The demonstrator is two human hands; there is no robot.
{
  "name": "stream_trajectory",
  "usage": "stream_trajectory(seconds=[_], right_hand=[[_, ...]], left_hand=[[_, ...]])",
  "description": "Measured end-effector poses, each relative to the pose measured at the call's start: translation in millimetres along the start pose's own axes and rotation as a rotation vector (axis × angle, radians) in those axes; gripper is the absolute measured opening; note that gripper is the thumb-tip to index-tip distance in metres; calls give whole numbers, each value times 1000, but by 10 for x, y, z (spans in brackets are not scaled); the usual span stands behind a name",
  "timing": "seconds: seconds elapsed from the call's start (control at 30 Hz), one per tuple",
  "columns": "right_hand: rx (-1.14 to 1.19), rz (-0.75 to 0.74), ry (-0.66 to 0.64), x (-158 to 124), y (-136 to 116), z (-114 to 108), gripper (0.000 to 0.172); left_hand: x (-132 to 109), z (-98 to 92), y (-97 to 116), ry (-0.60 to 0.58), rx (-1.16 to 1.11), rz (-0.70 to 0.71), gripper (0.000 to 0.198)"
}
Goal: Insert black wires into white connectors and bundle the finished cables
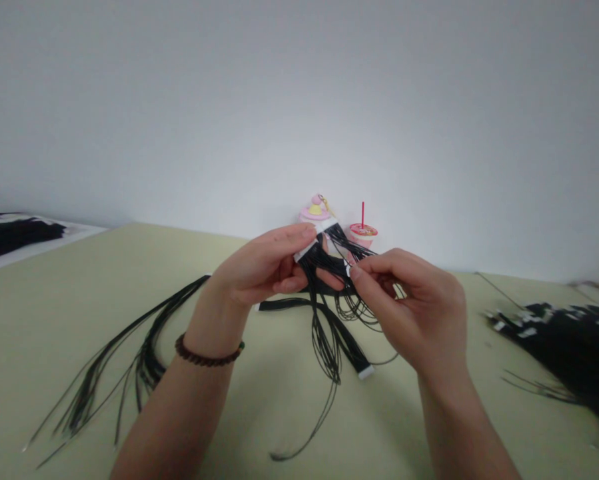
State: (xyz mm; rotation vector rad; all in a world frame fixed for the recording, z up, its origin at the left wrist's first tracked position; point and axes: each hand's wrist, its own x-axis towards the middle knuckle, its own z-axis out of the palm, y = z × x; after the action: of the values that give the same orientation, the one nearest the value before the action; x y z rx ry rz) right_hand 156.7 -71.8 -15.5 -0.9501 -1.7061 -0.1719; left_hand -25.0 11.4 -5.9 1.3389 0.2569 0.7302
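My left hand (279, 260) pinches a wire harness (324, 261) by its white connectors (306, 250), up off the table. Thin black wires hang from it in loops. At its right side, my right hand (409, 300) has thumb and forefinger closed on a small white connector end (349, 269) of the same harness. Whether a single wire is also between those fingertips is too small to tell. Below the hands, a flat black cable (349, 343) with a white connector at its end lies on the table.
Loose black wires (154, 333) lie to the left. A heap of black cables with white connectors (564, 347) is at the right. Against the wall stand a pink cup with a red straw (363, 230) and a pink-lidded container (313, 212). More black cables (22, 237) lie on white sheeting far left.
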Motion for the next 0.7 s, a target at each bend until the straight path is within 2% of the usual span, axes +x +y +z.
stream_trajectory(seconds=[0.43, 0.7], right_hand=[[48, 38, 0, -11, 52, 45, 10], [52, 58, -7, 0, 61, 60, 12]], left_hand=[[4, 0, -2, -65, 12, 21, 26], [-8, 18, 5, 1, 45, -14, 25]])
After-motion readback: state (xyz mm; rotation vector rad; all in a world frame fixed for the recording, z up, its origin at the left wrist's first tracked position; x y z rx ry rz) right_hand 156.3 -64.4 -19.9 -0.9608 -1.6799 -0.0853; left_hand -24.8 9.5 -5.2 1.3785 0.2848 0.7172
